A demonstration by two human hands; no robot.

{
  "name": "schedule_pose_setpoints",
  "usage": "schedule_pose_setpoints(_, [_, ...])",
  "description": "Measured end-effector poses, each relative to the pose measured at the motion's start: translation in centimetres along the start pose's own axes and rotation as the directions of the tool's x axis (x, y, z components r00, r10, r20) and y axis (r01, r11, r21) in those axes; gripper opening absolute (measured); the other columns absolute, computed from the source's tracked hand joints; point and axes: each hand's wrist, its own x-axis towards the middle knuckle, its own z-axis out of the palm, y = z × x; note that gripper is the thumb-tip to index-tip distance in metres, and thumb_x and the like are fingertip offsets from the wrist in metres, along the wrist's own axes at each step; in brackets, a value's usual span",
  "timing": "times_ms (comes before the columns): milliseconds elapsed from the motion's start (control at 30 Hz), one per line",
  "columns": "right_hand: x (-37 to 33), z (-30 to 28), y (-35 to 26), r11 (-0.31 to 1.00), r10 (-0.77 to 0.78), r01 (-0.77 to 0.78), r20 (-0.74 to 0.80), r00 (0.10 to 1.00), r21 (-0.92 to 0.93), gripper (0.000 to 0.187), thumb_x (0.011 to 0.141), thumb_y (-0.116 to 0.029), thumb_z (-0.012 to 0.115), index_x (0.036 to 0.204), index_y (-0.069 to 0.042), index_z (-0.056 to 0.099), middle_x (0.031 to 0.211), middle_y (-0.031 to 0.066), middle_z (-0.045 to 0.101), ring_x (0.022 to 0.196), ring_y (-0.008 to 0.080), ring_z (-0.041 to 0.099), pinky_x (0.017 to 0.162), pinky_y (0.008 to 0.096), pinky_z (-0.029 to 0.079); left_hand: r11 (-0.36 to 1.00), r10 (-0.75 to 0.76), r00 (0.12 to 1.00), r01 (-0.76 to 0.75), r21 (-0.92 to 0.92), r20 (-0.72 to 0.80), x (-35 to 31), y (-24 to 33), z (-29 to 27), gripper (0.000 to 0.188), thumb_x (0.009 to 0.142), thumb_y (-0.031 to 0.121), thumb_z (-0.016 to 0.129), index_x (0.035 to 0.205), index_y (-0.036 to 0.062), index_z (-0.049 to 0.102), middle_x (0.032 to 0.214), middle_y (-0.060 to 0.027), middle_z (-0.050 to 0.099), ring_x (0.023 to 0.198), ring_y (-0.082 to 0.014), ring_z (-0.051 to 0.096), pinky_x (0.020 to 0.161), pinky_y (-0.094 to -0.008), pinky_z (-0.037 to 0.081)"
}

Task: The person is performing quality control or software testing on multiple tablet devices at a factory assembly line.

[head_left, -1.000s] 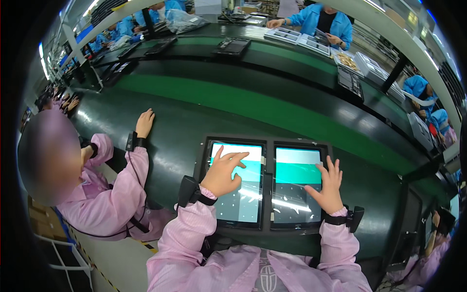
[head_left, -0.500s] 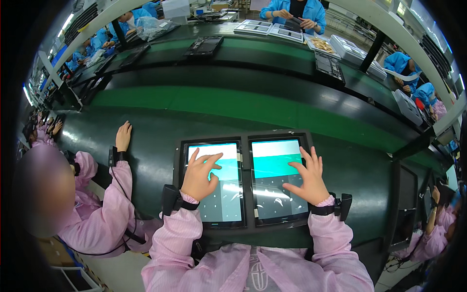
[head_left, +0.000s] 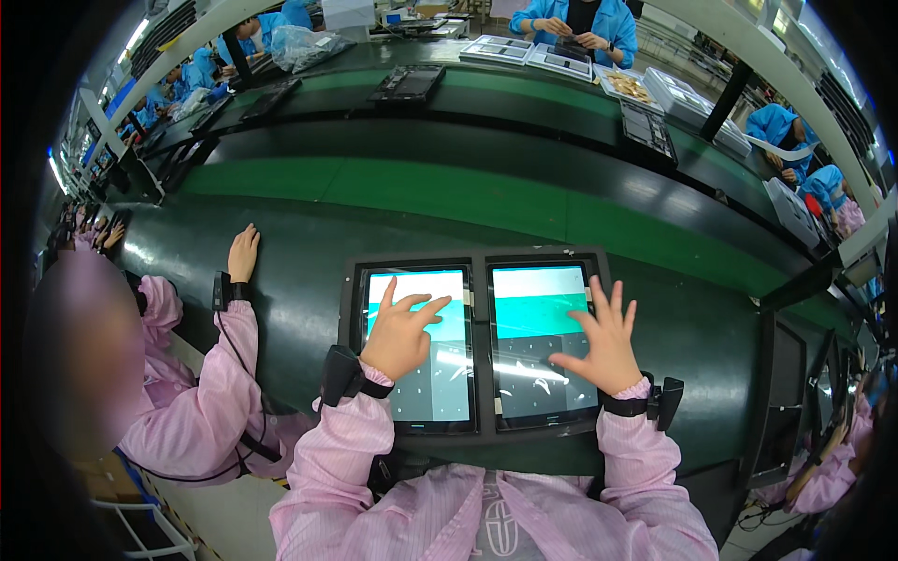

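Two tablets with lit screens lie side by side in a black two-bay tray (head_left: 481, 374) on the dark green bench. Over the left tablet (head_left: 447, 379) is my left hand (head_left: 399, 335), its fingers spread and nothing in it. My right hand (head_left: 608, 348) reaches over the right edge of the right tablet (head_left: 528, 318), fingers apart and empty. Both screens show a white band, a teal band and a grey keypad area. Whether any fingertip touches the glass, I cannot tell. Each wrist wears a black strap with a small box.
At my left a co-worker's hand (head_left: 244, 252) rests on the bench. Opened tablet bodies, such as one dark unit (head_left: 409, 83), lie along the far green line. Across it a person in blue (head_left: 608, 37) handles a dark part. Black trays (head_left: 784, 393) stand at the right.
My left hand has shifted slightly right and its fingers have changed pose. My right hand's fingers have spread wider. The whole view has shifted a little.
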Motion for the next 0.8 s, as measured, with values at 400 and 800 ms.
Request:
schedule_pose_setpoints(400, [-1.4,-0.3,-2.3,0.978,-0.162,0.139,0.149,0.975,0.154,0.058,0.068,-0.052,0.078,0.108,-0.012,0.063,0.156,0.0172,0.025,0.144,0.0491,0.008,0.11,0.0688,0.003,0.987,-0.13,0.991,0.127,-0.1,-0.021,-4.6,-0.4,-5.2,0.06,0.066,-0.007,0.045,0.123,0.008,0.058,0.095,0.0013,0.074,0.115,-0.0245,0.056,0.115,-0.0592,0.018])
schedule_pose_setpoints(800, [-1.0,0.0,-6.1,0.985,-0.164,0.147,0.205,0.965,0.095,0.069,0.067,-0.05,0.076,0.123,-0.015,0.061,0.154,0.0162,0.028,0.144,0.0453,0.014,0.109,0.0709,0.005,0.99,-0.122,0.992,0.123,0.063,-0.023,-7.5,-0.9,-5.0,0.048,0.07,-0.007,0.049,0.113,0.0097,0.064,0.09,0.0013,0.074,0.116,-0.0265,0.056,0.113,-0.0588,0.023])
